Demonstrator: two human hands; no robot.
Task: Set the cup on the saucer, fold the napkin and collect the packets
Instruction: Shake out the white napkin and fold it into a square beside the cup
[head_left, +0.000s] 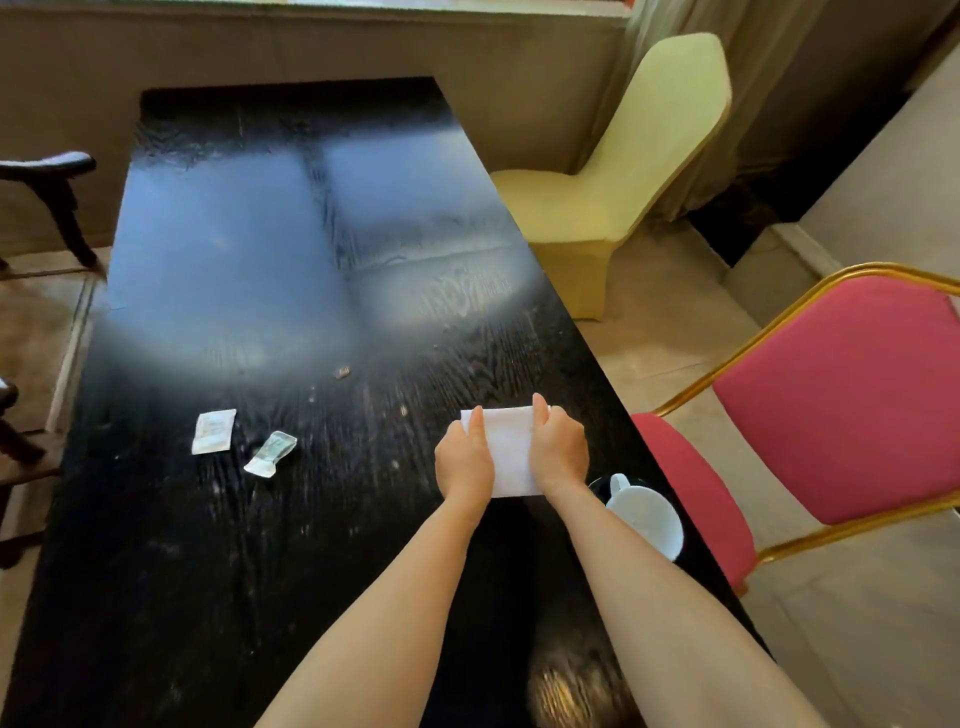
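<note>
A white napkin (508, 451) lies flat on the black table (291, 249) near its right edge. My left hand (464, 458) grips the napkin's left side and my right hand (558, 447) grips its right side, thumbs on top. A white cup (647, 512) stands on a dark saucer (600, 484) just right of my right forearm, handle pointing away from me. Two packets lie to the left: a white one (213, 431) and a greenish clear one (270, 453).
A red chair with a gold frame (831, 410) stands close to the table's right edge. A cream covered chair (623, 171) is farther back. Dark wooden chairs (52, 192) stand at the left. A small scrap (342, 371) lies mid-table.
</note>
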